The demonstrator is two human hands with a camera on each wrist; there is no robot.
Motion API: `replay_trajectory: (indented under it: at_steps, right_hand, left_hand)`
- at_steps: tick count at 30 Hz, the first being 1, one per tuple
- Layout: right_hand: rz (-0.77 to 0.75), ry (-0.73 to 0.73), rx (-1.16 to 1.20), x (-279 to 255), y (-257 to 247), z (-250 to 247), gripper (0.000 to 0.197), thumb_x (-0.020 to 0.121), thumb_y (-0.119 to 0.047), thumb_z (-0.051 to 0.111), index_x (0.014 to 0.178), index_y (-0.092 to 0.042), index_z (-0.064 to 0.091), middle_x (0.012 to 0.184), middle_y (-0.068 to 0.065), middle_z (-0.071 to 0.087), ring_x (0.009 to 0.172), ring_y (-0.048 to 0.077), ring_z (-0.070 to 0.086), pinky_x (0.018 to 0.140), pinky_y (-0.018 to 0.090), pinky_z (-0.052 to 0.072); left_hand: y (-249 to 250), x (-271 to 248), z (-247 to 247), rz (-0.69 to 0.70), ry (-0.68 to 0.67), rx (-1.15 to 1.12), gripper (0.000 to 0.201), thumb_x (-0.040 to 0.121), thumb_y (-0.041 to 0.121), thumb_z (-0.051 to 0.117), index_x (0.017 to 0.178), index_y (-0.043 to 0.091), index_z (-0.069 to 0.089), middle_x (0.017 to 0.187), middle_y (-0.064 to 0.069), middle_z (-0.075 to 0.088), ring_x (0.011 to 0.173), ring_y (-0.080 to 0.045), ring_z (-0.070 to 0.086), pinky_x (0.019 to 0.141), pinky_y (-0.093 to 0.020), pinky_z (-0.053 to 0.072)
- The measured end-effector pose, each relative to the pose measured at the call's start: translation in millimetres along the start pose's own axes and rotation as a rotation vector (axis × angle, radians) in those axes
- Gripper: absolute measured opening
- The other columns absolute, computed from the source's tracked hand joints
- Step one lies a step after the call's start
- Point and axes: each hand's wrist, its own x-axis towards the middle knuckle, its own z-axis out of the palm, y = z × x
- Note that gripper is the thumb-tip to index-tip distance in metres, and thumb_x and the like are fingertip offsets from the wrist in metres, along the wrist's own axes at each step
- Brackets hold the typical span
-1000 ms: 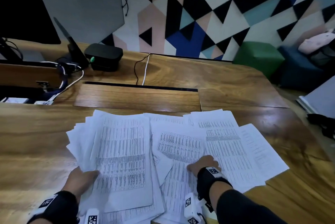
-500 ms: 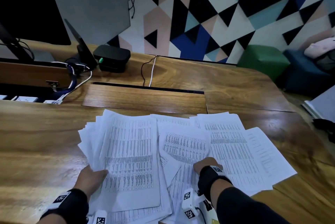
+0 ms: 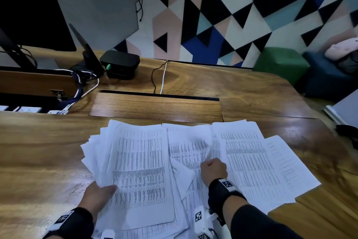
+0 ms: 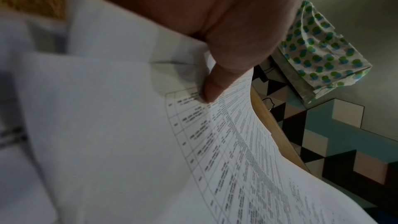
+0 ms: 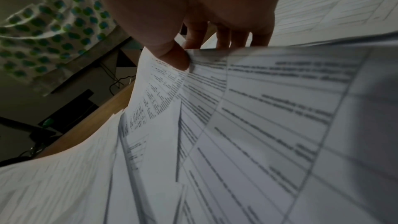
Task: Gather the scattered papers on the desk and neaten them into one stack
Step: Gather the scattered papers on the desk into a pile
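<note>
Many white printed sheets lie fanned across the near half of the wooden desk [image 3: 38, 151]. A thick fanned bundle [image 3: 139, 171] sits at the left. My left hand [image 3: 100, 194] grips its lower left edge, thumb [image 4: 217, 84] on the top sheet, fingers hidden beneath. In the middle, my right hand [image 3: 213, 169] pinches a sheet [image 3: 186, 149] that bows up and looks blurred; the right wrist view shows the thumb [image 5: 174, 57] on top and fingers [image 5: 224, 40] behind its edge. More loose sheets [image 3: 251, 161] spread flat to the right.
At the back left stand a dark monitor [image 3: 29, 10], a black box [image 3: 120, 64] and tangled cables [image 3: 81, 84]. A cable slot [image 3: 158, 95] crosses the desk behind the papers. Green [image 3: 279, 64] and blue [image 3: 325, 80] stools stand past the desk's right edge.
The right hand has moved slightly forward and lifted the middle sheet, which now bows and blurs. The left hand keeps its hold on the left bundle. The head view has shifted a little.
</note>
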Motion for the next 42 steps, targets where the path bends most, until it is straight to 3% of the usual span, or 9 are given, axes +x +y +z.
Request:
replay_trajectory:
  at_steps: [4,9,17,21,25,31,34,38,42]
  right_hand:
    - [0.211,-0.070,-0.138,2.2,-7.8,-2.7,0.060,0.079,-0.042,0.063,0.124,-0.010,0.041,0.131,0.014,0.041,0.118,0.033,0.047,0.094,0.044,0.046]
    - [0.341,-0.045,-0.240,3.2,-3.6,-13.2,0.097,0.056,-0.051,0.082,0.125,-0.007,0.031,0.131,0.014,0.039,0.121,0.031,0.042,0.096,0.043,0.041]
    - [0.224,-0.144,-0.058,22.0,-8.6,-2.7,0.031,0.064,-0.027,0.074,0.078,-0.008,0.055,0.065,0.003,0.058,0.058,0.020,0.058,0.053,0.020,0.043]
    - [0.254,-0.140,-0.094,17.7,-18.4,8.2,0.054,0.052,-0.036,0.078,0.094,-0.008,0.058,0.090,0.007,0.065,0.076,0.024,0.066,0.067,0.029,0.057]
    - [0.327,-0.104,-0.198,12.5,-19.3,9.9,0.085,0.057,-0.044,0.081,0.119,-0.006,0.037,0.124,0.014,0.045,0.112,0.030,0.052,0.088,0.037,0.048]
    - [0.313,-0.184,-0.309,16.2,-26.5,11.7,0.053,0.075,-0.042,0.068,0.119,-0.015,0.057,0.130,0.012,0.047,0.119,0.029,0.046,0.090,0.034,0.044]
    - [0.295,-0.132,-0.331,16.6,-26.5,16.8,0.046,0.079,-0.031,0.064,0.119,-0.013,0.050,0.130,0.014,0.045,0.118,0.029,0.047,0.101,0.038,0.046]
    - [0.291,-0.101,-0.249,9.5,-29.3,16.5,0.057,0.081,-0.029,0.066,0.124,-0.009,0.034,0.131,0.016,0.040,0.116,0.027,0.051,0.085,0.032,0.045]
    - [0.241,-0.187,-0.168,18.6,-24.5,25.8,0.039,0.075,-0.031,0.059,0.108,-0.013,0.047,0.105,0.008,0.051,0.112,0.023,0.057,0.093,0.032,0.047]
  left_hand:
    - [-1.1,0.8,-4.7,-0.001,0.019,-0.006,0.020,0.079,-0.004,0.065,0.098,0.001,0.065,0.097,-0.024,0.071,0.095,-0.042,0.068,0.088,-0.053,0.053]
    - [-2.7,0.9,-4.9,0.014,0.030,0.002,0.023,0.080,-0.005,0.064,0.103,0.000,0.065,0.096,-0.022,0.071,0.092,-0.039,0.068,0.085,-0.048,0.054]
    - [-5.0,4.6,-5.6,0.024,0.039,0.021,0.019,0.078,-0.004,0.065,0.096,0.002,0.067,0.093,-0.022,0.073,0.088,-0.038,0.070,0.086,-0.052,0.055]
    - [-5.5,6.5,-4.7,0.022,0.045,0.037,0.018,0.078,-0.001,0.065,0.095,0.004,0.066,0.093,-0.020,0.073,0.087,-0.038,0.070,0.085,-0.051,0.055]
    - [-6.2,7.0,-4.4,0.020,0.037,0.046,0.019,0.076,0.000,0.065,0.095,0.004,0.066,0.093,-0.022,0.072,0.090,-0.040,0.069,0.084,-0.052,0.055]
    - [-7.9,5.7,-4.4,0.046,0.036,0.033,0.018,0.081,-0.002,0.065,0.098,0.003,0.066,0.094,-0.021,0.071,0.088,-0.038,0.068,0.076,-0.041,0.053]
    - [-7.4,5.7,-4.9,0.039,0.035,0.030,0.020,0.082,-0.002,0.066,0.102,0.001,0.066,0.095,-0.021,0.071,0.088,-0.037,0.068,0.078,-0.042,0.053]
    - [-5.0,2.9,-3.1,0.039,0.045,0.033,0.019,0.083,-0.003,0.065,0.101,0.001,0.066,0.093,-0.020,0.071,0.087,-0.037,0.067,0.073,-0.039,0.052]
    - [-4.4,1.7,-2.6,0.042,0.043,0.050,0.018,0.082,-0.001,0.066,0.101,0.001,0.066,0.093,-0.022,0.071,0.088,-0.039,0.067,0.072,-0.039,0.052]
